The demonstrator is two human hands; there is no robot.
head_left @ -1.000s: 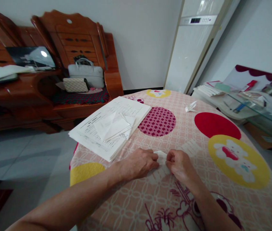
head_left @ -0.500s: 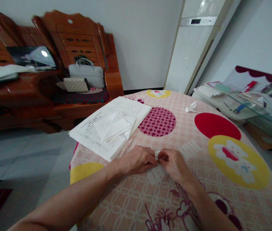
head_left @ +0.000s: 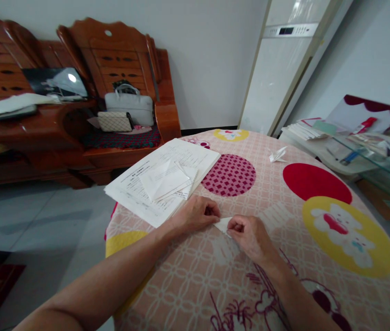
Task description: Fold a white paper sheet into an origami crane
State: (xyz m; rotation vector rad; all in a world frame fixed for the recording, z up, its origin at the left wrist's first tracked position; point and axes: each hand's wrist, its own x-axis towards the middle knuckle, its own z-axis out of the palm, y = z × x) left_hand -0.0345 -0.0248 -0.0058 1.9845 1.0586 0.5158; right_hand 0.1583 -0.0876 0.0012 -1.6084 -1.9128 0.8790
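A small folded piece of white paper (head_left: 223, 224) lies between my hands near the middle of the table. My left hand (head_left: 200, 214) pinches its left corner with thumb and fingertips. On the other side, my right hand (head_left: 248, 232) has its fingers curled and closed on the right part of the paper, hiding that end. Left of my hands is a stack of printed sheets (head_left: 136, 197), with several folded paper pieces (head_left: 163, 179) on top. Farther off to the right sits a folded paper figure (head_left: 278, 155) with pointed ends.
A patterned cloth covers the round table (head_left: 188, 285). Behind it on the left stands a carved wooden bench (head_left: 119, 37) with a grey bag (head_left: 131, 108) and a quilted pouch (head_left: 115, 122). At the right is a glass-edged side table (head_left: 384, 170) bearing papers and other items.
My left hand has shifted slightly left and up, away from my right hand, so more of the folded paper shows between them. The whole view has swung slightly left.
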